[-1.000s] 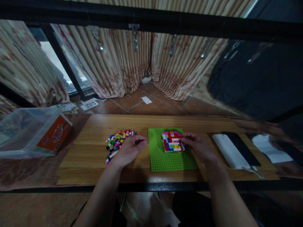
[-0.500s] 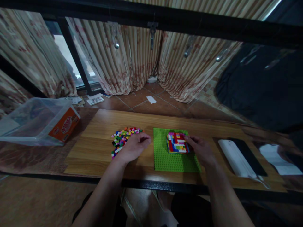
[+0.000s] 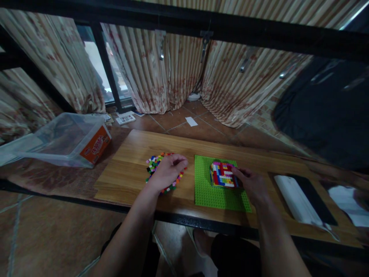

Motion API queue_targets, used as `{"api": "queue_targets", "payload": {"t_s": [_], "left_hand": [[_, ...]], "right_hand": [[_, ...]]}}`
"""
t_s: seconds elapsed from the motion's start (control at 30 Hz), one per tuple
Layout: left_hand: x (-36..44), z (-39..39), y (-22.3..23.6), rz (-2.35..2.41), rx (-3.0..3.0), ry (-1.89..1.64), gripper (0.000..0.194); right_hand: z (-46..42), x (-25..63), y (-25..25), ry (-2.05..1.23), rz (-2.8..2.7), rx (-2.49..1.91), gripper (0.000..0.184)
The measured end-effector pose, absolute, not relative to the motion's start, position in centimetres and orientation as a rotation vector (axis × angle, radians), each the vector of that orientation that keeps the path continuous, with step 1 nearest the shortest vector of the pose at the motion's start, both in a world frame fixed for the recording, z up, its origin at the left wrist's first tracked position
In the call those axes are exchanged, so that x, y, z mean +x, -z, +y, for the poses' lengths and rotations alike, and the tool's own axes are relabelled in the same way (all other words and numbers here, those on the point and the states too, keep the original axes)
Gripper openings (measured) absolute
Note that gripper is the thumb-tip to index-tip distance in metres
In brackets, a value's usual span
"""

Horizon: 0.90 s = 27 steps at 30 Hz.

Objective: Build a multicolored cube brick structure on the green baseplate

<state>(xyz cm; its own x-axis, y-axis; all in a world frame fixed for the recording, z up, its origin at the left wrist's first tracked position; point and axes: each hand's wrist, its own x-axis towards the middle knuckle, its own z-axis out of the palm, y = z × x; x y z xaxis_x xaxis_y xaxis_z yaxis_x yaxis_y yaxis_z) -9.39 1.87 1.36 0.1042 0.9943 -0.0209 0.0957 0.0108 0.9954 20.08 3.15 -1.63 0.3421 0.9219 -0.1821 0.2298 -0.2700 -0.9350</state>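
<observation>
Head view: brick block sits on green baseplate, right hand at its right edge, fingers bent; left hand over loose bricks, fingers curled, tips nearly together. I cannot tell whether either grips a piece.

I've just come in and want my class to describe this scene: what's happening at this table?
Someone is working with small coloured toy bricks. Their left hand is over a loose pile of bricks; whether it holds one can't be told. Their right hand is at the right edge of a multicoloured brick block, which sits on a green baseplate. A clear plastic bin stands off to the left.
</observation>
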Motion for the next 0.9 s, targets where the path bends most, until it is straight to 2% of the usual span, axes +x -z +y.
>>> {"api": "queue_targets", "payload": {"t_s": [0.07, 0.2, 0.3, 0.4, 0.53, 0.7, 0.9], "left_hand": [[-9.9, 1.9, -1.6, 1.23, 1.229, -1.172, 0.017], [-11.3, 2.0, -2.1, 1.26, 1.042, -1.427, 0.019], [-12.6, 2.1, -2.6, 1.313, 0.933, -1.612, 0.019], [-14.1, 1.9, -3.0, 1.358, 0.838, -1.754, 0.017], [-16.1, 1.3, -3.5, 1.367, 0.776, -1.867, 0.016], [-17.6, 0.7, -3.6, 1.363, 0.746, -1.915, 0.015], [-18.1, 0.4, -3.5, 1.306, 0.708, -1.905, 0.012]], "right_hand": [[3.1, 20.4, 1.0, -0.863, -1.049, -1.726, 0.041], [2.8, 18.4, -1.0, -0.367, -0.919, -1.654, 0.026], [1.3, 12.9, -1.7, -0.468, -1.226, -1.491, 0.019], [-1.4, 5.9, -1.0, -0.535, -1.867, -1.169, 0.015], [-4.0, -0.8, 2.0, -0.305, -2.325, -0.712, 0.019], [-3.8, -4.2, 4.9, -0.093, -2.469, -0.689, 0.016], [-2.4, -5.4, 4.8, 0.01, -2.529, -0.744, 0.015]]}}
